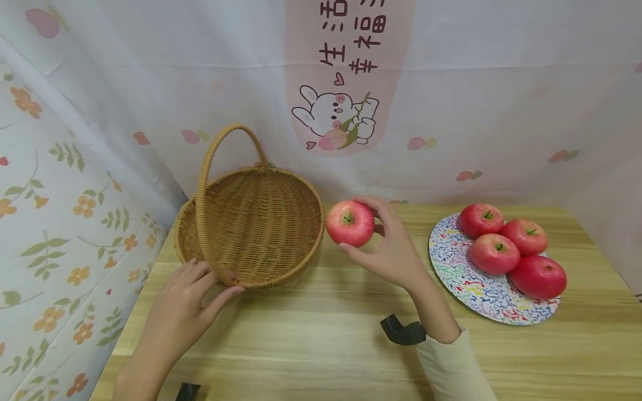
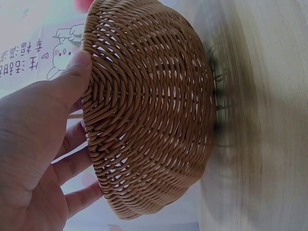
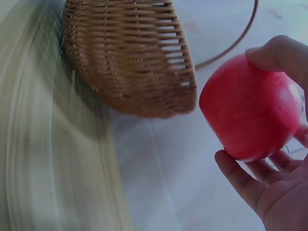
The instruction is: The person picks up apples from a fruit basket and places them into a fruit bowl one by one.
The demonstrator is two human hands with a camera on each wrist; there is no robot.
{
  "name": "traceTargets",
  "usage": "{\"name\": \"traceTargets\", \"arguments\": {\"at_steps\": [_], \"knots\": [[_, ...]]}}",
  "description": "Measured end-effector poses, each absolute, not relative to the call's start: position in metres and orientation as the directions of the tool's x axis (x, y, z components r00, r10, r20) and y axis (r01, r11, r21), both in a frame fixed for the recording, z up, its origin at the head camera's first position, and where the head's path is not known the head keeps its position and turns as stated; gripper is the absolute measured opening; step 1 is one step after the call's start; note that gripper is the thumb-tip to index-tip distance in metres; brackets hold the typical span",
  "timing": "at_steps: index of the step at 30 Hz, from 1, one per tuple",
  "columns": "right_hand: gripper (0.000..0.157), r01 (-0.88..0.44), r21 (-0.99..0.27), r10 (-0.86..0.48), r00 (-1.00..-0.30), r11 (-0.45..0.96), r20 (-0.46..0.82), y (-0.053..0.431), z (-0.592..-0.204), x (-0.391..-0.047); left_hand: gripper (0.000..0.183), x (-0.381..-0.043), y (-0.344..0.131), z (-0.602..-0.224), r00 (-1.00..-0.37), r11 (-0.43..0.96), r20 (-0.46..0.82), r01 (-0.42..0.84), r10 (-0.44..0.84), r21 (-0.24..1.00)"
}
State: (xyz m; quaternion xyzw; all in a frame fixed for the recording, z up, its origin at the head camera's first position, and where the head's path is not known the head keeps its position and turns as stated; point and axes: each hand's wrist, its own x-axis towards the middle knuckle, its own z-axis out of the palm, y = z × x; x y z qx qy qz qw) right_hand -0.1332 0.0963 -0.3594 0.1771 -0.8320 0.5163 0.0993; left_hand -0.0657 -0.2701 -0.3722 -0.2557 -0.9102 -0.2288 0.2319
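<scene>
A wicker basket (image 1: 266, 223) with a tall arched handle stands on the table, and nothing lies inside it. At its near rim, by the foot of the handle, my left hand (image 1: 188, 298) pinches the edge. In the left wrist view the thumb (image 2: 79, 62) presses the rim while the other fingers reach behind it. My right hand (image 1: 388, 250) holds a red apple (image 1: 350, 224) between thumb and fingers, just right of the basket's rim. The right wrist view shows this apple (image 3: 250, 108) raised beside the basket's woven side (image 3: 130, 57).
On the right a round plate (image 1: 451, 278) with a colourful squiggle pattern bears several red apples (image 1: 494, 253). The wooden table (image 1: 301, 345) meets a printed white curtain (image 1: 476, 111) at the back. Another flowered cloth (image 1: 60, 223) hangs on the left.
</scene>
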Motion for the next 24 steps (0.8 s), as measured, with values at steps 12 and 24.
{"name": "traceTargets", "arguments": {"at_steps": [12,24], "knots": [[0.083,-0.335,-0.836,-0.089,-0.940,0.435,0.330,0.133,-0.368,-0.116,0.061,-0.066,-0.269,-0.373,-0.771,0.772,0.532,0.559,0.350,0.302],[0.079,-0.251,-0.846,0.069,-0.945,0.470,0.319,0.182,-0.365,-0.108,0.057,-0.064,-0.272,-0.373,-0.780,0.775,0.524,0.550,0.344,0.310]]}}
